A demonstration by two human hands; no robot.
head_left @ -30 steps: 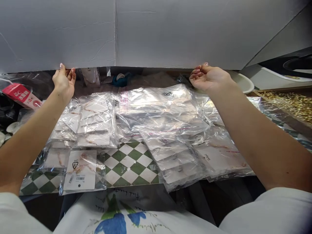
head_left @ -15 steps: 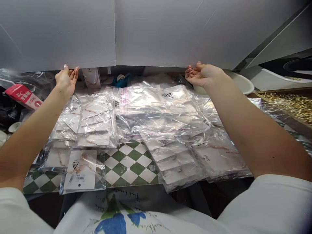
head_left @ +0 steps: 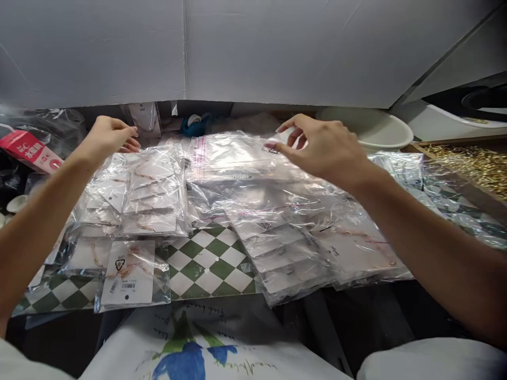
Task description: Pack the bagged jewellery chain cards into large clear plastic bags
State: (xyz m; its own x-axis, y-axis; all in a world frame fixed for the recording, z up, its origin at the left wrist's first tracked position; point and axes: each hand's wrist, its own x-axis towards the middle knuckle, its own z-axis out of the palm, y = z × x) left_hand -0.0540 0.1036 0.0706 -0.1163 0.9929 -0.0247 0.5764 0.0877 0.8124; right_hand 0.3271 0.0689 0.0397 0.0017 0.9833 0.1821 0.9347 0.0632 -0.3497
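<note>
Clear plastic bags (head_left: 237, 184), centre of frame, lie flat, presumably for stability. Right hand (head_left: 276, 138) above them and left hand (head_left: 135, 139), left of centre: both half-open, apparently empty. Carded packets (head_left: 152, 195) nearby overlap, probably saving table (head_left: 209, 264) space. Top: pale panel (head_left: 277, 53).

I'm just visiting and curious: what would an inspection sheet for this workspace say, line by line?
Surface: green-and-white checked tabletop, largely covered.
Job's things: carded jewellery packets to the left; clear bags with a pink strip in the middle.
Clutter: red-and-white carton far left; blue item, apparently a tape dispenser, at the back.
Hands: left hand loosely curled over the packets; right hand over the bags, thumb and fingers apart; nothing visibly held.
Cables: nothing seen.
Surroundings: grey panel across the top; gold-coloured pieces at right.
</note>
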